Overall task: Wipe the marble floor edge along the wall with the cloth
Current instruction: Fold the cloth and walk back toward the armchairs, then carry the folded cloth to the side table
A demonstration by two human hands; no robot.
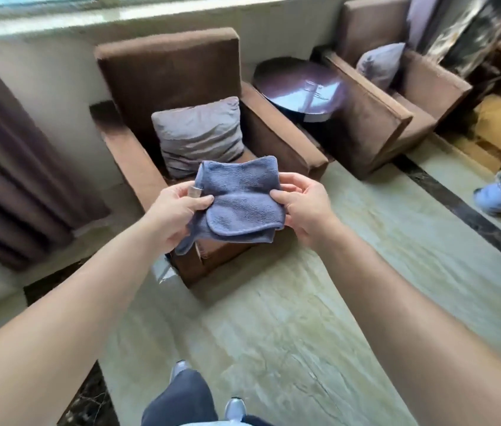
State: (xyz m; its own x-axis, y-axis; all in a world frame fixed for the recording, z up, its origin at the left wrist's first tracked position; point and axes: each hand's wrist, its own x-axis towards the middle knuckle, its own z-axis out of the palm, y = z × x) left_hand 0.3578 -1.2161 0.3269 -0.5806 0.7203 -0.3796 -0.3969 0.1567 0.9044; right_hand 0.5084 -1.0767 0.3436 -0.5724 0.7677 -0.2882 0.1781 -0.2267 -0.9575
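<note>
A folded blue-grey cloth (240, 201) hangs in the air between both hands, in front of a brown armchair. My left hand (175, 216) pinches its left edge with thumb on top. My right hand (301, 204) grips its right edge the same way. The pale marble floor (289, 318) spreads below. A dark marble border strip (46, 287) runs along the wall at the lower left, under a brown curtain (12, 167).
The brown armchair (181, 96) with a grey cushion (200, 133) stands straight ahead against the wall. A round dark side table (298, 84) and a second armchair (390, 93) sit to its right. Another person's foot (492, 198) is at the far right. My own shoes (234, 408) show below.
</note>
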